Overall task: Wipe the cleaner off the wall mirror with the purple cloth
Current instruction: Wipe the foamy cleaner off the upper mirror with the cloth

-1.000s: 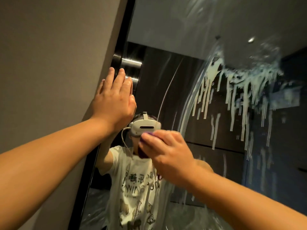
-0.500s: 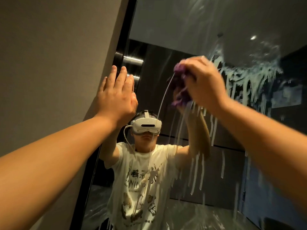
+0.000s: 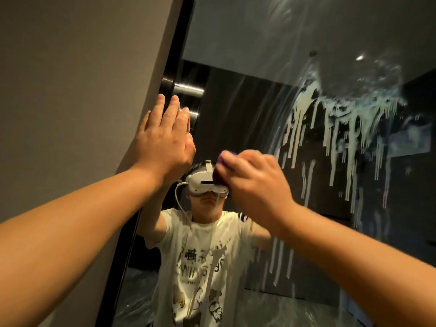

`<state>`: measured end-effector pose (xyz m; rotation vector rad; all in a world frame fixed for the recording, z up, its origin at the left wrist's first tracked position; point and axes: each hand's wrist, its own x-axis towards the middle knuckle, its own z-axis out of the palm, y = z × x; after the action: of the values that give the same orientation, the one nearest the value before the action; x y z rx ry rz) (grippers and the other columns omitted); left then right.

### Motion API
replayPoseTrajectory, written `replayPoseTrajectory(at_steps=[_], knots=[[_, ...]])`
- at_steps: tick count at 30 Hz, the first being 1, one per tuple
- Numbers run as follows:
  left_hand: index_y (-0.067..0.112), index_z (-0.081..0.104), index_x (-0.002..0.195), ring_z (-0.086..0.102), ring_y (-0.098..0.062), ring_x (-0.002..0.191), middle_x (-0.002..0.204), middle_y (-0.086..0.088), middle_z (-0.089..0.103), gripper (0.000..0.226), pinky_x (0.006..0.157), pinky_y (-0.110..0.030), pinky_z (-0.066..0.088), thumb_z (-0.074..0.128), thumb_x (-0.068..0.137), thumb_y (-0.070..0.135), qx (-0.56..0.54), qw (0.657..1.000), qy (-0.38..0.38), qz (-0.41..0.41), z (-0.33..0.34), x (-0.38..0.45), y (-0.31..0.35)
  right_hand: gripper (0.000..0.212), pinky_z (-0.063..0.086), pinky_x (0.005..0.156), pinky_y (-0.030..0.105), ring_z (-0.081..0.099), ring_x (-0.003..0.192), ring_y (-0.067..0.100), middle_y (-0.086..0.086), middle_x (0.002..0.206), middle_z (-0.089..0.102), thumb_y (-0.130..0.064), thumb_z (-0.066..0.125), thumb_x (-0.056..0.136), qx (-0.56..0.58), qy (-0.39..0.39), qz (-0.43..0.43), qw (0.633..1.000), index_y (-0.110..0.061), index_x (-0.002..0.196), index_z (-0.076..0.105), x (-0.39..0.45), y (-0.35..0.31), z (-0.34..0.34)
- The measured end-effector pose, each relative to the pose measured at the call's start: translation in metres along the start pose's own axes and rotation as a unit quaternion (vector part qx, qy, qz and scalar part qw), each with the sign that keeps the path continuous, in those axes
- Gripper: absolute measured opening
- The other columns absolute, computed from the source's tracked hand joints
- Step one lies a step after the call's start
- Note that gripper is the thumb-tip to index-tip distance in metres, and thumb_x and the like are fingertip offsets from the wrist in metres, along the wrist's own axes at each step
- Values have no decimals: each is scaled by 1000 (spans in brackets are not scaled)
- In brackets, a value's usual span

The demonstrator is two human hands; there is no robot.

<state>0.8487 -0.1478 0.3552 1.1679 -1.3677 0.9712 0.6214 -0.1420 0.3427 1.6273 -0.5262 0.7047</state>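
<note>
A tall wall mirror (image 3: 259, 67) in a black frame fills the middle and right of the view. White cleaner foam (image 3: 349, 119) runs down it in drips at the upper right, with thinner streaks lower down. My right hand (image 3: 254, 185) grips a bunched purple cloth (image 3: 219, 171) against the glass at mid-height; only the cloth's edge shows past my fingers. My left hand (image 3: 165, 142) lies flat, fingers straight, on the mirror's left edge by the frame.
A plain beige wall (image 3: 70, 90) borders the mirror's black frame (image 3: 146, 208) on the left. The glass reflects a person in a white printed T-shirt with a headset, and a dark room behind.
My right hand with the cloth swept up to the mirror's upper middle, then back down to mid-height. The left hand stayed pressed at the frame.
</note>
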Motion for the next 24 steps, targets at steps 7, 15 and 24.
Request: replayPoseTrajectory(at_steps=[7,15,24], knots=[[11,33,150,9,-31,151,162,-12,20,61,119,-48,17,29,94,35,-5,1000,5,2,2,0,-1,32,55,86,44,62,111,29,2,132,60,-24,61,93,107,-37,-153,982,-22,124,64,-57,-54,-14],[8,33,151,10,-27,151,162,-11,20,62,121,-42,14,34,93,31,-60,998,27,-5,2,0,-3,32,47,93,40,55,115,35,2,130,59,-30,47,93,-13,127,254,959,-31,118,66,155,149,-29],[7,35,149,30,-20,145,156,-9,34,55,119,-35,26,27,96,22,-262,954,75,-121,-10,3,-11,37,44,83,42,57,106,32,-4,125,64,-24,60,80,-57,57,79,994,-30,115,67,135,44,-2]])
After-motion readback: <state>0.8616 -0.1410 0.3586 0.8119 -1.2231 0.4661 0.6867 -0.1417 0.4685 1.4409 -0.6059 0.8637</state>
